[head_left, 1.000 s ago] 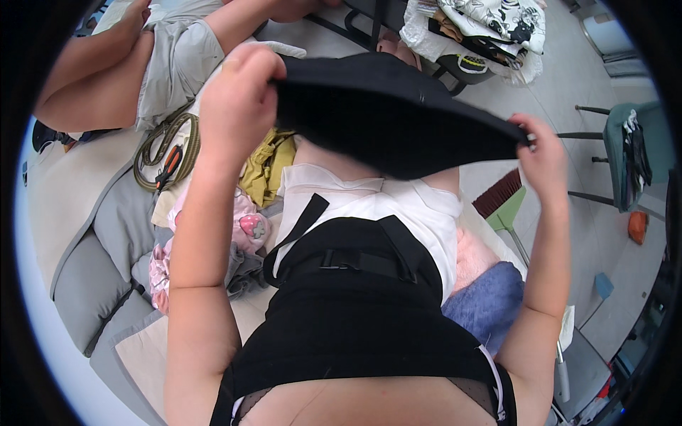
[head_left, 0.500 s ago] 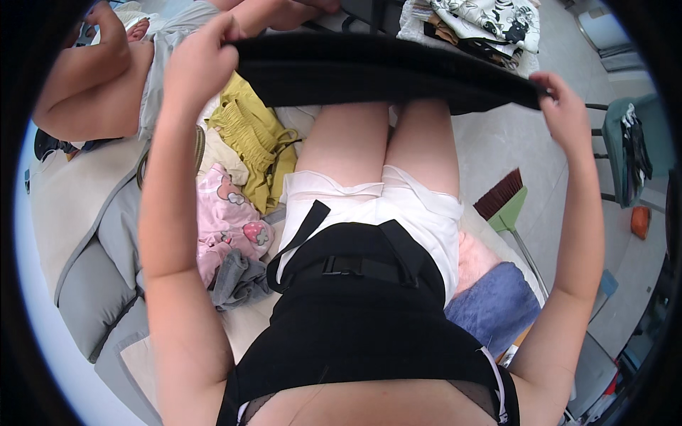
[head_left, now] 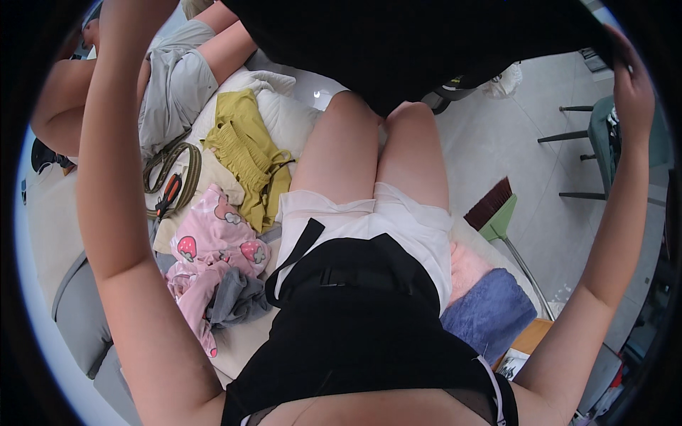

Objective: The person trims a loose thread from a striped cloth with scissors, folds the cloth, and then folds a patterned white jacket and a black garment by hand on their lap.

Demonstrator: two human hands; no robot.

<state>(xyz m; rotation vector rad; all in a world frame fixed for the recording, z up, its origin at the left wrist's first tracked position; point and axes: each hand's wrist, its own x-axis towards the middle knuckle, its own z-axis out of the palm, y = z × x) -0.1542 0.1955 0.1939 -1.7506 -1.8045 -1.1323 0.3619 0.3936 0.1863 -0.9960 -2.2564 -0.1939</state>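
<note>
A black garment (head_left: 426,42) hangs spread out above my knees, its upper part cut off by the top edge. At its right end, the fingers of my right hand (head_left: 631,85) are closed on the cloth. My left hand (head_left: 142,8) shows only its base at the upper left; its fingers lie beyond the frame, so its grip is hidden. Below, to the left of my legs, lie yellow-green gathered-waist clothing (head_left: 245,156), a pink strawberry-print garment (head_left: 213,245) and a crumpled grey cloth (head_left: 240,298).
Orange-and-black-handled scissors (head_left: 169,193) and a coiled strap (head_left: 188,174) lie on the left. Another person in grey shorts (head_left: 177,85) sits at the upper left. On the right are blue plush fabric (head_left: 491,312), a green broom (head_left: 503,216) and a green chair (head_left: 604,131).
Both hands have moved up and apart, my left out toward the top edge, my right to the right. The black garment is raised and shows more of its spread. The scissors have come into view.
</note>
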